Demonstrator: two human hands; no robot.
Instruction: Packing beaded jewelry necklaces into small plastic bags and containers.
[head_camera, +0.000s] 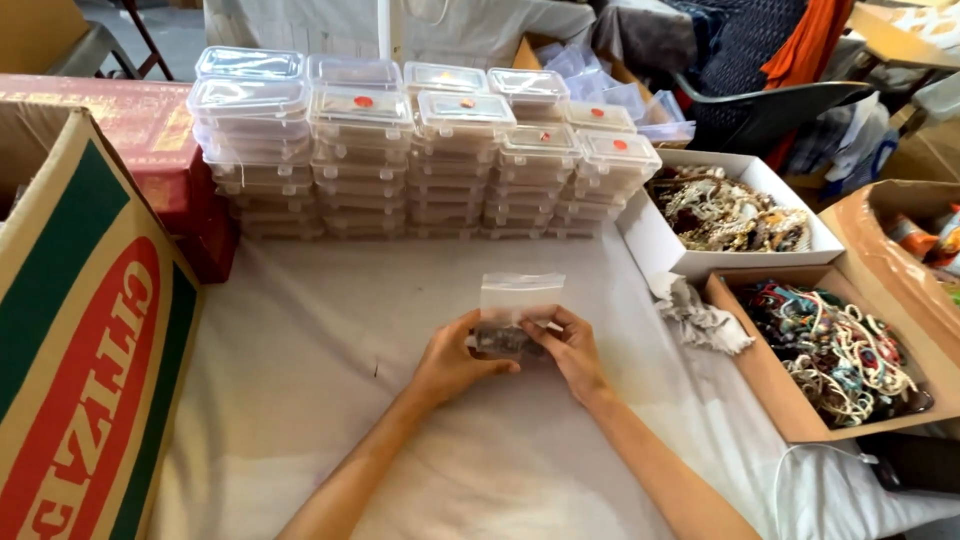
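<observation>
Both my hands hold a small clear plastic zip bag (518, 297) upright over the white cloth in the middle of the table. My left hand (455, 358) grips its lower left part, and my right hand (572, 345) pinches its lower right part. Something dark and small sits in the bottom of the bag, partly hidden by my fingers. The bag's top half is see-through and looks empty.
Stacks of clear lidded plastic boxes (420, 150) line the back. A white box of jewellery (655, 235) and a brown box of beaded bracelets (765, 375) stand at the right. A large cardboard carton (85, 340) stands at the left. A crumpled cloth (700, 320) lies by the brown box.
</observation>
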